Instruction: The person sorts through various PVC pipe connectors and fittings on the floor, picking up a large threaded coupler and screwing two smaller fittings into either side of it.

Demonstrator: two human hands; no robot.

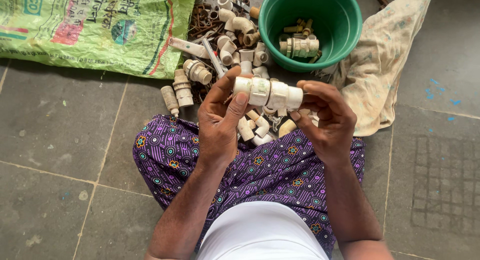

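Hands grip 1 white pipe fitting (268, 93) above the lap, left hand (220, 121) clasping its 9 o'clock end, right hand (325, 117) its 3 o'clock end, green tub (345, 20) at 12 o'clock.

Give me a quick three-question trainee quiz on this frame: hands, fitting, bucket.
1. True or false: both the left hand and the right hand grip the white pipe fitting.
2. Where does the green bucket sit relative to the fitting? A) beyond it, toward the top of the view B) on the person's lap C) on the green sack
3. Fill in: the pile of loose fittings lies on the ____ between the sack and the bucket.

Key: 1 true; 2 A; 3 floor
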